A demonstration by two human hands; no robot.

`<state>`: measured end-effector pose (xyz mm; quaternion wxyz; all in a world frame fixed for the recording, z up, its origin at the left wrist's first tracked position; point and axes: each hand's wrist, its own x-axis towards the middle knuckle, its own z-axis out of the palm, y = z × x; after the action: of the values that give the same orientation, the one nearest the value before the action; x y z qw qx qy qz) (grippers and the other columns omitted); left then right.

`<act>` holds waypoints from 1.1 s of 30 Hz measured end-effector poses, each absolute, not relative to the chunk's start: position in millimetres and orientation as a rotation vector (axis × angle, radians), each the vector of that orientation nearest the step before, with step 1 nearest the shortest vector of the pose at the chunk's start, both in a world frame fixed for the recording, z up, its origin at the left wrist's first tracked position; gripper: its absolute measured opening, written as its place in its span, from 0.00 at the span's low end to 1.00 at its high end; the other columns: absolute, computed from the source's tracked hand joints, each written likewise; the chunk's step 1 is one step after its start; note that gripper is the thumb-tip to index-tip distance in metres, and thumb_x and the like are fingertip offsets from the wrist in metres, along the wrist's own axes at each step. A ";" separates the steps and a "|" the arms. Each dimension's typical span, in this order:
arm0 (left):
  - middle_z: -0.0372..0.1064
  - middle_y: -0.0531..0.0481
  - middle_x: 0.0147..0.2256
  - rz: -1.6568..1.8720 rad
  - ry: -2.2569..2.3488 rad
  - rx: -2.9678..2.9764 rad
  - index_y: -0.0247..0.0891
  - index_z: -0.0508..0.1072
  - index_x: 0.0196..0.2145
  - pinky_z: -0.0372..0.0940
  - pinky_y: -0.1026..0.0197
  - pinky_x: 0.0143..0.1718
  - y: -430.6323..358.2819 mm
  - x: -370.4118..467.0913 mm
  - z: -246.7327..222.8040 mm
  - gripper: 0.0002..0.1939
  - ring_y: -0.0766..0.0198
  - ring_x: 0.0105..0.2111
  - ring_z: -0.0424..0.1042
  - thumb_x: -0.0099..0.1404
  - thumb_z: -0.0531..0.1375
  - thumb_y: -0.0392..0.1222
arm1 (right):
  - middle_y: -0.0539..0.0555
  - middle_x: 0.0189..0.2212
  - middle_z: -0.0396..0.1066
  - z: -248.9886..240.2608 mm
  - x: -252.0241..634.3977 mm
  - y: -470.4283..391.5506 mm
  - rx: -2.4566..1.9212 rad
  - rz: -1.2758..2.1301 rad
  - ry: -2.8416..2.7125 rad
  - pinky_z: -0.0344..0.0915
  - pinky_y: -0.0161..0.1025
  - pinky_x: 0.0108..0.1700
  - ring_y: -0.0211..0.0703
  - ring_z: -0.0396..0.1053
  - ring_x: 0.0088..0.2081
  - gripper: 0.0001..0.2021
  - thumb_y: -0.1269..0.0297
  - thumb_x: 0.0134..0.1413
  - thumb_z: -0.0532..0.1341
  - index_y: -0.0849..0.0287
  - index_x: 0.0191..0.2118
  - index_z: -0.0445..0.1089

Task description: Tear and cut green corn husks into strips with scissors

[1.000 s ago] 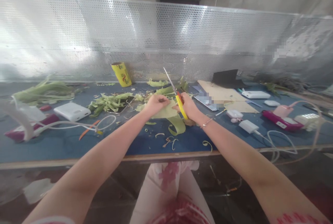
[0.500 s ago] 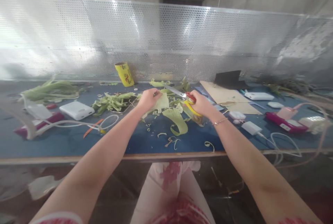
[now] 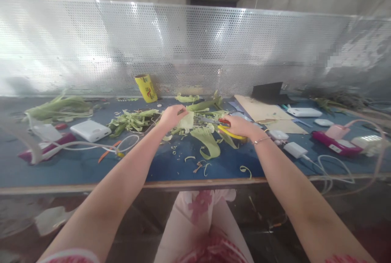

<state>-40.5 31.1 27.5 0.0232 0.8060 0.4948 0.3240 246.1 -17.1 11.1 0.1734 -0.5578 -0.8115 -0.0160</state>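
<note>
My left hand (image 3: 173, 115) is closed, its fingertips pinching a pale green piece of corn husk (image 3: 187, 122). My right hand (image 3: 240, 126) grips scissors (image 3: 232, 133) with red and yellow handles. Their blades point left, low over the scraps and just right of the held piece; whether they are apart is hard to see. A broad curled husk strip (image 3: 207, 142) lies below the blades. Behind my hands is a longer green husk (image 3: 205, 105). To the left of my left hand sits a heap of cut husk strips (image 3: 133, 121).
A yellow tube (image 3: 146, 88) stands by the perforated metal screen (image 3: 116, 43). Left are a white power bank (image 3: 91, 130), cables and more husks (image 3: 59, 107). Brown cardboard (image 3: 259, 110), a white charger (image 3: 295, 150) and a magenta power strip (image 3: 336, 144) lie right.
The scissors have swung down from an upward slant to nearly level, farther from the husk piece. My left hand has shifted slightly left with the piece.
</note>
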 end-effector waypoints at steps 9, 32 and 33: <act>0.72 0.47 0.37 0.983 1.516 2.576 0.39 0.73 0.33 0.58 0.61 0.37 27.1 -41.7 30.7 0.13 0.60 0.35 0.67 0.61 0.52 0.48 | 0.60 0.45 0.71 15.4 251.2 -17.8 -1.540 0.170 -2.315 0.66 0.42 0.40 0.50 0.71 0.42 0.24 0.46 0.49 0.59 0.57 0.48 0.66; 0.68 0.48 0.36 0.986 1.094 2.706 0.36 0.71 0.33 0.61 0.58 0.46 25.4 -25.5 20.7 0.09 0.63 0.40 0.67 0.63 0.51 0.39 | 0.55 0.33 0.72 27.0 239.2 -27.4 -1.565 0.172 -2.383 0.59 0.38 0.31 0.43 0.67 0.30 0.21 0.43 0.44 0.60 0.57 0.36 0.70; 0.68 0.48 0.37 0.970 1.090 2.718 0.37 0.71 0.33 0.61 0.58 0.47 25.4 -25.8 20.8 0.10 0.63 0.41 0.67 0.63 0.51 0.39 | 0.54 0.31 0.72 27.7 238.7 -27.7 -1.579 0.169 -2.385 0.58 0.37 0.29 0.42 0.66 0.29 0.22 0.42 0.43 0.60 0.57 0.33 0.69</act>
<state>-25.8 25.4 20.8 0.0283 0.8808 0.3531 0.3142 238.7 -27.7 27.7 0.1376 -0.5458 -0.8245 0.0584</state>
